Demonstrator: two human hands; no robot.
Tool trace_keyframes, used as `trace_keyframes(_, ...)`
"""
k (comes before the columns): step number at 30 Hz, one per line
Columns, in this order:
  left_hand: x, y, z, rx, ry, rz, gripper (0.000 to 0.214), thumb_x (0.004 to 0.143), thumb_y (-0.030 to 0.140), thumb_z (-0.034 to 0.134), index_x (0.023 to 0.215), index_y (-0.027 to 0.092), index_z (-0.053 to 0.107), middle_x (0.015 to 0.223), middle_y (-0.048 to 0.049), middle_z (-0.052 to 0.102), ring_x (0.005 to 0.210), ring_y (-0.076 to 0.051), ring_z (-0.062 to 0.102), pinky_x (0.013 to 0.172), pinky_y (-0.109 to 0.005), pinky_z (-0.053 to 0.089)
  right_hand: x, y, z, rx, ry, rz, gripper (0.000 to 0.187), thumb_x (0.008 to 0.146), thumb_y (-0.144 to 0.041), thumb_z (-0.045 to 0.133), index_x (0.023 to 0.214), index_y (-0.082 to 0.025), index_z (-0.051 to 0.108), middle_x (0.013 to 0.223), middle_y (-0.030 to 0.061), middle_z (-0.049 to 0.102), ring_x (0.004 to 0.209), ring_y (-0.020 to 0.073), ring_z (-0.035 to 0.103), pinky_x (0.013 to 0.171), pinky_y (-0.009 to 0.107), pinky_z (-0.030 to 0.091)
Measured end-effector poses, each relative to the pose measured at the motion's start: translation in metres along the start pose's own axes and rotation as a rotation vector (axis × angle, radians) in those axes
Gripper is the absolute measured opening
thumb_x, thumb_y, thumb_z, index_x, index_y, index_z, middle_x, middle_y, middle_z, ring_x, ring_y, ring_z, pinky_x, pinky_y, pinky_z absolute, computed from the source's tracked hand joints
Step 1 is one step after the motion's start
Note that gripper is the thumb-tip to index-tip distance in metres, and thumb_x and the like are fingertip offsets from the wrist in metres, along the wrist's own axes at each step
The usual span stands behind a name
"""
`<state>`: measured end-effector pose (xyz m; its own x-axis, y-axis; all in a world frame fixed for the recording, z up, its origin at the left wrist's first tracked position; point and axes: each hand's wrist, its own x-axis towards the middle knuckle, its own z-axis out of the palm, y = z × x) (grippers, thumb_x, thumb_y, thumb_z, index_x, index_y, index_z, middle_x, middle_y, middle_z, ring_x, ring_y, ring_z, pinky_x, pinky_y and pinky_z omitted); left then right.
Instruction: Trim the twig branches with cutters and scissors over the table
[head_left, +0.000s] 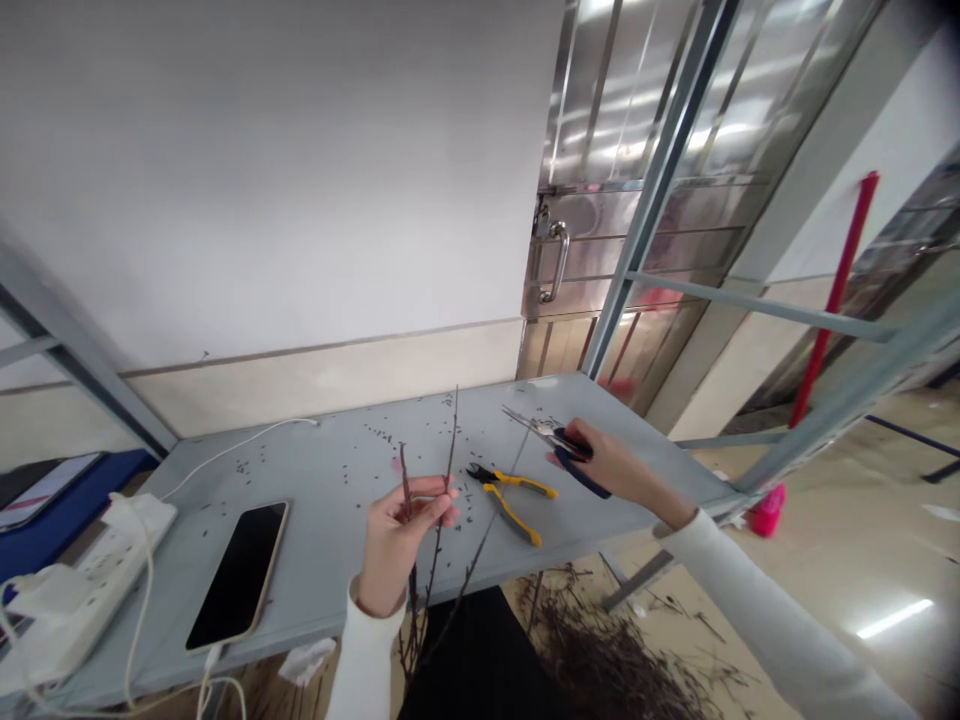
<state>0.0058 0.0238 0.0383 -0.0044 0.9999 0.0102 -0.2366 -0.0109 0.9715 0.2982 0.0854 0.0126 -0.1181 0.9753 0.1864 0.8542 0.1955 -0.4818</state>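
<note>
- Over a grey painted metal table (322, 525), the left hand (397, 540) is up holding a couple of thin bare twigs (448, 450), dark, knobbly and a bit crooked, running well past the table edge.
- Left fingers (431, 495) are curled together around the stems, with the thumb pressed across them.
- Right hand (607, 470) grips a pair of steel scissors (536, 425) with dark navy handles, its fingers (577, 445) wrapped tight on the grip. The pointed blades aim at the twigs but aren't touching them.
- Between the hands, yellow-and-black pliers (510, 500) lie on the tabletop, handles splayed.
- Tiny dark buds (375, 440) are scattered all over the metal.
- Nearer the left edge sits a black glossy phone (236, 575) with a gold rim, right beside a white power strip (90, 590) and white cable (225, 455).
- Down on the floor past the table is a tangled heap of cut twigs (607, 660), and a crumpled tissue (306, 660) hangs near the table's edge.
</note>
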Motion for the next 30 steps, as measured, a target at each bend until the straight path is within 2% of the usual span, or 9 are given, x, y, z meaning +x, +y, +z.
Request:
trace_keyframes(3,-0.005,0.010,0.002,0.000,0.003,0.016,0.024,0.058,0.025,0.076,0.077,0.012,0.070,0.073,-0.0067,0.074,0.055,-0.016,0.066,0.057,-0.028,0.056,-0.003,-0.041,-0.011,0.205,-0.103,-0.142,0.031,0.074,-0.047,0.057,0.076,-0.021,0.040,0.064,-0.0036,0.047,0.057,0.0122,0.044,0.054,0.024,0.035)
trace_keyframes(6,-0.007,0.016,0.003,0.006,0.013,0.033,0.024,0.057,0.026,0.076,0.076,0.012,0.070,0.072,-0.0071,0.074,0.054,-0.016,0.065,0.056,-0.028,0.055,-0.004,-0.067,-0.020,0.356,-0.235,-0.247,0.029,0.077,-0.046,0.056,0.077,-0.021,0.041,0.067,-0.0040,0.043,0.060,0.0118,0.040,0.056,0.025,0.035)
trace_keyframes(9,-0.007,0.017,0.002,0.029,0.037,0.042,0.025,0.056,0.027,0.077,0.076,0.012,0.070,0.071,-0.0072,0.074,0.052,-0.015,0.063,0.055,-0.028,0.055,-0.005,-0.080,-0.029,0.452,-0.360,-0.323,0.024,0.083,-0.044,0.049,0.082,-0.022,0.040,0.070,-0.0036,0.040,0.062,0.0117,0.037,0.057,0.026,0.035)
trace_keyframes(13,-0.005,0.016,0.001,0.050,0.038,0.034,0.026,0.056,0.028,0.077,0.076,0.013,0.071,0.070,-0.0064,0.073,0.052,-0.015,0.063,0.054,-0.028,0.054,-0.007,-0.089,-0.040,0.403,-0.477,-0.392,0.026,0.084,-0.045,0.048,0.086,-0.021,0.038,0.071,-0.0040,0.038,0.062,0.0108,0.035,0.057,0.025,0.033)
trace_keyframes(21,-0.008,0.011,0.003,0.196,-0.005,0.089,0.021,0.062,0.029,0.072,0.077,0.014,0.072,0.071,-0.0069,0.073,0.052,-0.016,0.063,0.046,-0.025,0.050,-0.010,-0.108,-0.052,0.280,-0.506,-0.452,0.032,0.084,-0.050,0.045,0.079,-0.022,0.032,0.067,-0.0042,0.039,0.060,0.0108,0.035,0.055,0.025,0.030)
trace_keyframes(25,-0.010,0.011,0.001,0.272,0.017,0.146,0.016,0.065,0.026,0.069,0.076,0.016,0.072,0.075,-0.0063,0.074,0.054,-0.015,0.062,0.046,-0.024,0.050,-0.011,-0.110,-0.055,0.264,-0.529,-0.434,0.031,0.084,-0.048,0.046,0.077,-0.022,0.032,0.067,-0.0046,0.038,0.059,0.0104,0.034,0.055,0.024,0.029)
trace_keyframes(30,-0.012,0.009,0.001,0.326,0.028,0.159,0.019,0.068,0.027,0.067,0.083,0.016,0.073,0.074,-0.0059,0.073,0.055,-0.015,0.061,0.049,-0.025,0.050,-0.017,-0.107,-0.059,0.233,-0.540,-0.409,0.029,0.085,-0.048,0.044,0.079,-0.022,0.032,0.068,-0.0042,0.037,0.060,0.0110,0.035,0.056,0.025,0.031)
